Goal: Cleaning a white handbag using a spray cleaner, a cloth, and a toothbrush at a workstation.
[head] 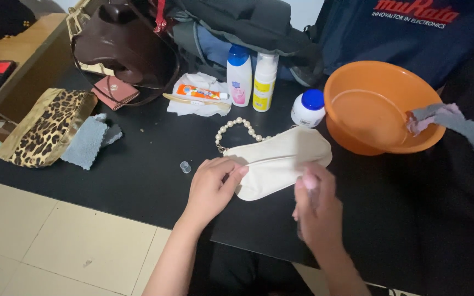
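Smooth cream cloth is seen on the pouch point(281, 161), glossy beads on its pearl strap point(236, 127); shiny orange plastic on the basin point(357, 137); matt black on the table point(138, 170).

I see black table point(154, 170): cream purse point(281, 159), orange basin point(379, 109), two bottles point(252, 77), white jar point(308, 108), leopard pouch point(48, 129), grey cloth point(86, 142), small clear cap point(185, 167).
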